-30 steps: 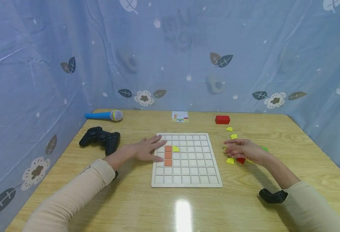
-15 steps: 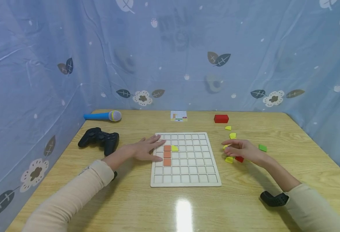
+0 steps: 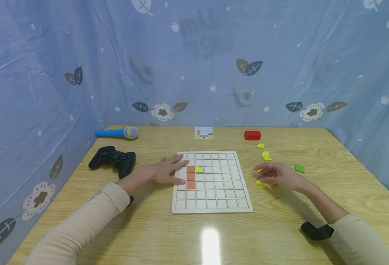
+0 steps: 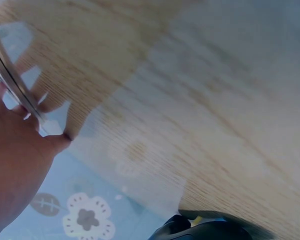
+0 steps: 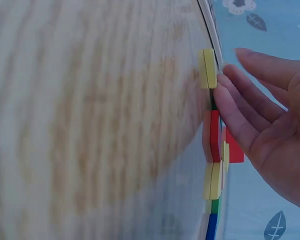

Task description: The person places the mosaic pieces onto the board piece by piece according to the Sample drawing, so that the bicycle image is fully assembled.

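Observation:
My left hand (image 3: 166, 171) rests with spread fingers on the left edge of the white grid board (image 3: 214, 210). Three orange square tiles (image 3: 191, 176) stand in a column on the board, with a yellow quarter-round tile (image 3: 199, 169) right of the top one. My right hand (image 3: 279, 177) hovers over loose tiles right of the board, thumb and fingers apart. In the right wrist view a yellow tile (image 5: 208, 69) lies at its fingertips, beside a red tile (image 5: 215, 136). Another yellow tile (image 3: 261, 184) is below the thumb in the head view; the red one is mostly hidden by the hand.
Yellow tiles (image 3: 266, 158) and a green tile (image 3: 300, 168) lie around the right hand. A red block (image 3: 252, 135) and a small pattern card (image 3: 204, 133) are at the back. A black game controller (image 3: 113, 159) and a blue toy microphone (image 3: 116, 133) lie on the left.
My right hand has shifted slightly toward me, its thumb and fingers parting more. The yellow tile below the thumb has turned a little. The left hand stays on the board.

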The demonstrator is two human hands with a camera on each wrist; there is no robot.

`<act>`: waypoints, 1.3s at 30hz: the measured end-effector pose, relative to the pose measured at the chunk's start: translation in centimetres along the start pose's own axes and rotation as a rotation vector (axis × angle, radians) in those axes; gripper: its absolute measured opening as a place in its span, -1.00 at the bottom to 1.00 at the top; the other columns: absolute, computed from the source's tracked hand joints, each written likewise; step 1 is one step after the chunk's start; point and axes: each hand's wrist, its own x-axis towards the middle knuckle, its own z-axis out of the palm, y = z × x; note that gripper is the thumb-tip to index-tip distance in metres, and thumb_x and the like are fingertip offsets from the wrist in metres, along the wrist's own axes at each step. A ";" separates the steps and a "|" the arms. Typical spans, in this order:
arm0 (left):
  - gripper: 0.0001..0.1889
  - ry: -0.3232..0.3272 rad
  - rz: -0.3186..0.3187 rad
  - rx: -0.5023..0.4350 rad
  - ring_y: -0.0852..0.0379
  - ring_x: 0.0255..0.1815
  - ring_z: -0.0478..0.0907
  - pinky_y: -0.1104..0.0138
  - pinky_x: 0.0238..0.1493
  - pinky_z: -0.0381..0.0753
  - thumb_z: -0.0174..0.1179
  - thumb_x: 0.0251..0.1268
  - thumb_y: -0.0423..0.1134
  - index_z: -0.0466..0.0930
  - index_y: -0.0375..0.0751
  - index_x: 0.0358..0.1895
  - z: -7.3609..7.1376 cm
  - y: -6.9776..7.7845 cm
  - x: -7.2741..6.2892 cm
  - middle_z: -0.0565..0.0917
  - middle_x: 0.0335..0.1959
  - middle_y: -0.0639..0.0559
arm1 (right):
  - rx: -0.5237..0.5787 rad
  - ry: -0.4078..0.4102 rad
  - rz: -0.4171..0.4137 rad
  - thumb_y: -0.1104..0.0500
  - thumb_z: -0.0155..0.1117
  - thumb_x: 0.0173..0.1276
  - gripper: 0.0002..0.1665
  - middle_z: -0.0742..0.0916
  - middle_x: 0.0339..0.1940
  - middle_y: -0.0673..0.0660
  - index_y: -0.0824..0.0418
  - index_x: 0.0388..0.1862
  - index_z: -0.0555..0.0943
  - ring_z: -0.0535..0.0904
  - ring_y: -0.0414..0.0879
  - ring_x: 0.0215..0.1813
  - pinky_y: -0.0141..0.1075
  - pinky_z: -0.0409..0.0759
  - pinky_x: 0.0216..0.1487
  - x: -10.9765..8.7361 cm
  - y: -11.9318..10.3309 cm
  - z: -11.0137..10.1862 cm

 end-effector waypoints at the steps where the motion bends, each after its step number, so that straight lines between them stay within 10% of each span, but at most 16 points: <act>1: -0.11 -0.001 -0.001 0.000 -0.03 0.51 -0.41 -0.13 0.38 -0.30 -0.04 0.30 0.34 -0.20 0.08 0.55 0.0 0.0 0.0 -0.28 0.54 -0.05 | -0.013 -0.008 -0.030 0.34 0.31 0.27 -0.51 0.69 -0.15 0.23 0.48 0.16 0.47 0.64 -0.08 -0.10 -0.33 0.59 -0.16 -0.1 0.0 0.0; 39: -0.10 -0.002 -0.003 0.008 0.00 0.51 -0.41 -0.12 0.39 -0.31 -0.05 0.29 0.37 -0.22 0.11 0.55 0.1 -0.1 0.0 -0.29 0.55 -0.03 | -0.115 -0.135 -0.275 0.37 0.37 0.20 -0.55 0.66 -0.09 0.21 0.38 0.10 0.54 0.59 -0.08 -0.24 -0.30 0.59 -0.22 0.6 -0.5 1.6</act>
